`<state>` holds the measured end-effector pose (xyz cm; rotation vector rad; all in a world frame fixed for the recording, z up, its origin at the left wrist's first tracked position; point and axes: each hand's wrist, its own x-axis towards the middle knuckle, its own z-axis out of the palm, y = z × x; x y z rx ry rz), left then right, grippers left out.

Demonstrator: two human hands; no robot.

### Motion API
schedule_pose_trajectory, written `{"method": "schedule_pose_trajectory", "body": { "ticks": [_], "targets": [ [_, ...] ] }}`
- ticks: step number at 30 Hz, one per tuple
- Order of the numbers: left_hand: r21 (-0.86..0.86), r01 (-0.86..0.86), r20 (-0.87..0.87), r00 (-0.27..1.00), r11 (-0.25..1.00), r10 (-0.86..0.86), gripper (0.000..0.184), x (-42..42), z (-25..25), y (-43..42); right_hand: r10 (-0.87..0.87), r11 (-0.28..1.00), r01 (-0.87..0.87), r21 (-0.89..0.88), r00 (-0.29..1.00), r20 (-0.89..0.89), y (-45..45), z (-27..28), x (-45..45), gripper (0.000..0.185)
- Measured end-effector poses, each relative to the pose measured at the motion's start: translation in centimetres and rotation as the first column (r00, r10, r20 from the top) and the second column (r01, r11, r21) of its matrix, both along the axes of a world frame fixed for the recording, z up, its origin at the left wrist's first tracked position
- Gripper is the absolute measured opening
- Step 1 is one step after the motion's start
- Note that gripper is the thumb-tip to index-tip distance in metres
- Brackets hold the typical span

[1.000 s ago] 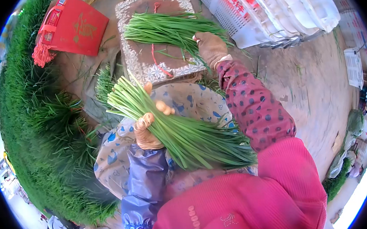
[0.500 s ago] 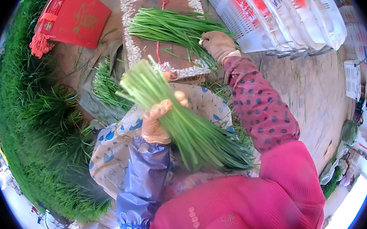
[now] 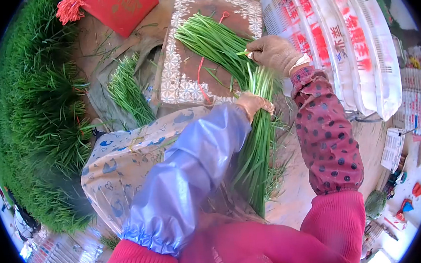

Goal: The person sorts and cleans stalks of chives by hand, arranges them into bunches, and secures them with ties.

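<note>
My left hand (image 3: 256, 105), in a light glove and below a shiny lilac sleeve cover, is closed round a bunch of green chives (image 3: 258, 152). The pale stalk ends point up toward the board and the dark leaves hang down. My right hand (image 3: 276, 54), in a tan glove with a dotted red sleeve cover, is just above those pale ends. Its fingers are pinched on a thin chive stalk, whose tip shows at the fingertips. Loose chives (image 3: 216, 43) lie across a brown board with a white patterned border (image 3: 172, 80), beside my right hand. A red tie (image 3: 201, 78) crosses the board.
A smaller chive bundle (image 3: 130, 90) lies on a grey cloth (image 3: 102, 85) to the left. Tall heaps of chives (image 3: 29, 124) line the left side. A red bag (image 3: 126, 10) stands at the back. Stacked white plastic crates (image 3: 331, 40) are at the right. A patterned apron (image 3: 120, 162) covers my lap.
My left hand has carried its bunch right and forward, turning it more upright beside the board. My right hand is still at the loose chives, near their right end. The view has shifted.
</note>
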<state>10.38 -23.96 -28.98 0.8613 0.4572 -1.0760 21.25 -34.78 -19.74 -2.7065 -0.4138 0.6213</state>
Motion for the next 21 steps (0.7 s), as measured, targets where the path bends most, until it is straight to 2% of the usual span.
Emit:
{"method": "schedule_pose_trajectory", "body": {
  "ticks": [1,3,5,6,7,8,9,11,12,13,15,16,18,19,21],
  "targets": [
    [-0.001,-0.010,-0.008,1.000,1.000,0.010,0.019,0.7,-0.9,-0.3,0.010,1.000,-0.010,-0.001,1.000,-0.008,0.3,0.1,0.2,0.027],
    [-0.076,-0.040,0.166,0.985,0.996,0.053,0.021,2.2,-2.7,-0.8,0.183,0.978,-0.174,-0.118,0.981,0.070,1.2,0.6,0.8,0.022],
    [-0.098,-0.073,0.163,0.983,0.993,0.088,0.024,3.2,-5.1,-0.4,0.201,0.974,-0.188,-0.127,0.975,0.091,2.0,0.9,0.4,0.020],
    [0.022,0.072,0.571,0.818,0.997,-0.071,0.023,3.6,-6.0,0.3,0.205,0.975,-0.189,-0.117,0.969,0.138,2.2,0.9,0.1,0.020],
    [0.017,0.081,0.350,0.933,0.997,-0.081,0.021,4.2,-6.7,0.0,0.208,0.976,-0.190,-0.107,0.961,0.183,2.4,0.9,-0.1,0.020],
    [0.025,0.059,0.102,0.993,0.998,-0.062,0.019,4.7,-7.4,-0.3,0.237,0.969,-0.216,-0.118,0.946,0.220,2.4,0.9,-0.2,0.019],
    [0.026,0.056,0.092,0.994,0.998,-0.058,0.019,5.3,-7.1,-0.2,0.241,0.969,-0.221,-0.115,0.947,0.211,2.6,1.8,-0.2,0.019],
    [0.044,0.161,0.117,0.979,0.986,-0.165,0.021,6.1,-6.8,0.0,0.117,0.993,-0.121,-0.010,0.976,-0.184,3.2,4.7,-0.3,0.020],
    [0.028,0.183,0.128,0.974,0.983,-0.185,0.021,6.3,-6.8,-0.2,0.079,0.994,-0.056,0.099,0.967,-0.243,3.0,5.2,-0.5,0.022],
    [0.016,0.197,0.124,0.972,0.980,-0.197,0.021,6.3,-7.0,-0.1,0.080,0.994,-0.058,0.097,0.966,-0.245,3.3,6.5,-0.5,0.022],
    [-0.002,0.218,0.127,0.968,0.976,-0.216,0.020,6.3,-7.6,0.1,0.065,0.997,-0.038,0.063,0.848,-0.526,4.3,9.9,-0.1,0.021],
    [-0.011,0.220,0.119,0.969,0.975,-0.217,0.020,6.3,-8.0,0.3,0.068,0.997,-0.043,0.060,0.847,-0.527,4.3,11.2,-0.1,0.021],
    [-0.022,0.224,0.104,0.970,0.974,-0.221,0.019,6.4,-8.5,0.2,0.155,0.932,0.064,0.356,0.818,-0.553,3.5,13.3,-0.3,0.018],
    [-0.034,0.226,0.101,0.970,0.974,-0.222,0.019,6.4,-8.6,0.1,0.155,0.934,0.061,0.353,0.818,-0.553,2.8,14.0,-0.6,0.018],
    [-0.056,0.225,0.088,0.972,0.973,-0.220,0.018,6.5,-9.2,0.1,0.207,0.709,0.167,0.685,0.879,-0.429,1.3,15.3,-1.0,0.015]
  ]
}}
